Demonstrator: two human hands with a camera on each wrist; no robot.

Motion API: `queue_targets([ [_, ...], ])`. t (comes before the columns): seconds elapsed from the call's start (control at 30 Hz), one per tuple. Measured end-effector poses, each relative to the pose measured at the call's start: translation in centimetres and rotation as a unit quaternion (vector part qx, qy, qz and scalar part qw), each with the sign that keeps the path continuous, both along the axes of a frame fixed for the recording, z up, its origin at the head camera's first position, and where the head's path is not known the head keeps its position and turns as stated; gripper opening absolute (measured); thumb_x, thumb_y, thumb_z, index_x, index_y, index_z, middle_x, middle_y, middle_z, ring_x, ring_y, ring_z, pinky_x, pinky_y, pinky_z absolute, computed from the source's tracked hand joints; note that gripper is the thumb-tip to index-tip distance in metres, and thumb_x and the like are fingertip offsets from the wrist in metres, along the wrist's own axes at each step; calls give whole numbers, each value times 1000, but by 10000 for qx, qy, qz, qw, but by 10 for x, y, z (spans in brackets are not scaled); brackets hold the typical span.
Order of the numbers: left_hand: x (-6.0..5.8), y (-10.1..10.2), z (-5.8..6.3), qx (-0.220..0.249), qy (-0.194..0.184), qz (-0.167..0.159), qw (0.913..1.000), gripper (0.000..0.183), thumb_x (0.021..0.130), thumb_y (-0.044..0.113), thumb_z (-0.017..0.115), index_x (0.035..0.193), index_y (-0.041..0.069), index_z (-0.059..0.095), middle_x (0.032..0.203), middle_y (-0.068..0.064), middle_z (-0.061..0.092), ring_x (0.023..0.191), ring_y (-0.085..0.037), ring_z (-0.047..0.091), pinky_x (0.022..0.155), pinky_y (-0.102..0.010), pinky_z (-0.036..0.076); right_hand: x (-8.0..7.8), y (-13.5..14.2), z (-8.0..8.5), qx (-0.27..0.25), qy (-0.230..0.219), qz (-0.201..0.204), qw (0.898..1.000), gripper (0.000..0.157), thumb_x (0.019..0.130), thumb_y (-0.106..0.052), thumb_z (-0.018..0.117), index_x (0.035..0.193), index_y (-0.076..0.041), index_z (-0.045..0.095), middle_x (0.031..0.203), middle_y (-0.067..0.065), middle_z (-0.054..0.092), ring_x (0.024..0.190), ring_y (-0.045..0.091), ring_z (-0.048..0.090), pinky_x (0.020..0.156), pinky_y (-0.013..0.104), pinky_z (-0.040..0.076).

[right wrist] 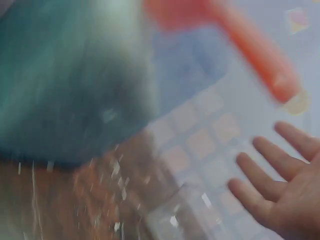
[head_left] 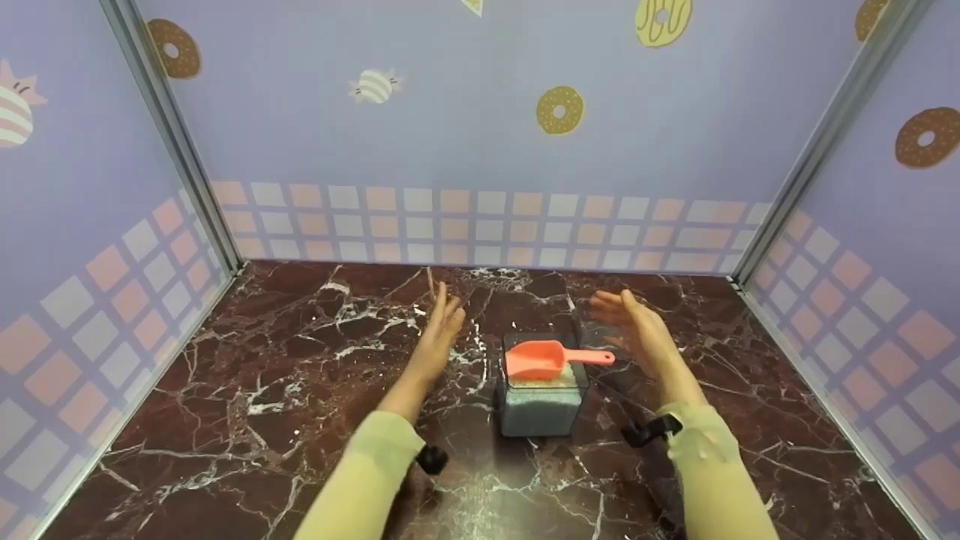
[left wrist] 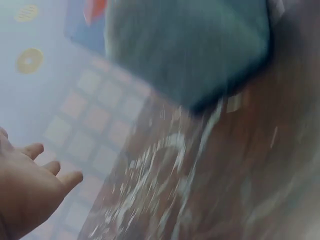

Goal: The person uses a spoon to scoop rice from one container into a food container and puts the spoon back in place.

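A clear square container (head_left: 538, 412) filled with pale grains stands on the dark marbled tabletop. Across its top lies an orange-red scoop (head_left: 536, 361), its handle pointing right past the rim. My left hand (head_left: 439, 337) is raised to the left of the container, fingers extended and holding nothing. On the other side, my right hand (head_left: 641, 330) is held up beyond the scoop's handle, also with extended fingers and bare palm. Both wrist views are blurred; the container's side (left wrist: 190, 50) looms close in the left one, the scoop handle (right wrist: 255, 50) in the right one.
A see-through object (right wrist: 177, 217) with bright glints sits on the tabletop behind the container in the right wrist view. Small pale crumbs are scattered on the tabletop (head_left: 292, 375). Patterned lilac walls (head_left: 450, 142) with metal corner posts enclose the back and sides.
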State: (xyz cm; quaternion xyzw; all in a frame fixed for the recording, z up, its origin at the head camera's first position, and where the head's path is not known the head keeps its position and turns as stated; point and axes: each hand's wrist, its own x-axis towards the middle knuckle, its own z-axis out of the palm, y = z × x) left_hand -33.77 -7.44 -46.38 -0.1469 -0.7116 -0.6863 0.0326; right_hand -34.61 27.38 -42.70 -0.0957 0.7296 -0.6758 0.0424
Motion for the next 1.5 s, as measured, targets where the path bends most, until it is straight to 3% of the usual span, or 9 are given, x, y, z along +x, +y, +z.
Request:
queue_targets([
  [0.07, 6, 6, 0, 340, -77, -212, 9992, 79, 107, 43, 48, 167, 24, 0, 168, -23, 26, 154, -46, 27, 125, -63, 24, 8, 3, 3, -135, -175, 263, 9994, 67, 110, -52, 36, 154, -2, 43, 152, 14, 57, 138, 30, 56, 112, 50, 48],
  [0.17, 15, 14, 2, 310, -133, -484, 9983, 90, 101, 53, 57, 167, 28, 1, 168, -18, 29, 154, -44, 29, 126, -63, 23, 19, 8, 8, -375, -507, 497, 9968, 58, 110, -42, 43, 150, -1, 49, 136, 6, 70, 124, 23, 67, 99, 35, 57],
  [0.3, 24, 21, 3, -393, -38, -707, 9967, 111, 87, 69, 68, 167, 32, 1, 171, -8, 25, 157, -39, 24, 126, -64, 19, 33, 11, 13, -337, -788, 452, 9953, 53, 109, -35, 50, 147, 3, 51, 128, 6, 73, 110, 15, 72, 93, 29, 61],
  [0.4, 30, 25, 1, -909, 79, -904, 9917, 118, 81, 73, 71, 166, 33, 0, 173, -5, 22, 159, -37, 20, 125, -67, 20, 41, 10, 15, 130, -889, 348, 9953, 58, 108, -33, 52, 150, 7, 45, 124, 7, 74, 100, 10, 73, 90, 27, 61],
  [0.53, 38, 31, 0, -1384, 208, -1070, 9844, 127, 73, 76, 76, 166, 34, 1, 173, -2, 21, 158, -38, 20, 124, -69, 19, 49, 8, 19, 616, -973, 442, 9924, 61, 108, -30, 53, 153, 8, 38, 104, 0, 72, 88, 9, 73, 82, 25, 62],
  [0.67, 43, 39, -1, -1354, 174, -1154, 9839, 129, 71, 64, 86, 166, 38, 3, 173, 0, 20, 156, -40, 25, 125, -66, 20, 52, 5, 22, 715, -864, 675, 9914, 59, 107, -24, 55, 153, 9, 37, 92, -1, 66, 82, 10, 73, 77, 24, 61],
  [0.83, 48, 46, -4, -1293, 192, -1037, 9860, 128, 72, 39, 94, 166, 35, 7, 173, -4, 19, 155, -41, 28, 125, -63, 24, 55, 1, 21, 817, -775, 785, 9905, 59, 104, -16, 60, 151, 12, 38, 89, -2, 71, 76, 8, 69, 70, 19, 59],
  [1.1, 51, 48, -9, -1403, 285, -823, 9863, 125, 73, 36, 93, 166, 34, 10, 174, -5, 17, 159, -39, 18, 125, -66, 18, 55, -7, 18, 984, -435, 289, 9938, 46, 100, -7, 65, 138, 14, 52, 83, -2, 74, 68, 4, 63, 58, 16, 50],
  [1.5, 50, 48, -10, -1579, 334, -793, 9837, 125, 74, 40, 92, 167, 28, 10, 174, -5, 15, 159, -38, 16, 126, -63, 17, 52, -17, 14, -71, -366, -886, 9954, 17, 95, 2, 67, 110, 6, 74, 83, -3, 72, 67, 7, 70, 66, 19, 61],
])
